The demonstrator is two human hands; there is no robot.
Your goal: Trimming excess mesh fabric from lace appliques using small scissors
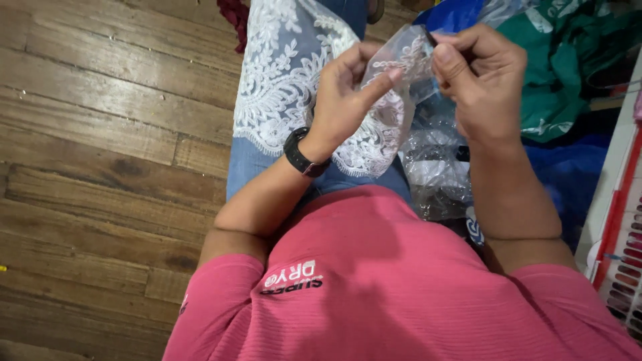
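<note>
left hand [348,87] + right hand [478,73]; both pinch clear bag [401,57]; lace [281,73] on lap

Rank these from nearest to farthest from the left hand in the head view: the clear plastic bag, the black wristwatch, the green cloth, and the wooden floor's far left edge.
1. Clear plastic bag: pinched in the left hand, to its right.
2. Black wristwatch: on that hand's wrist, just below.
3. Green cloth: far right, beyond the right hand.
4. Wooden floor's far left edge: farthest, at the left border.
</note>
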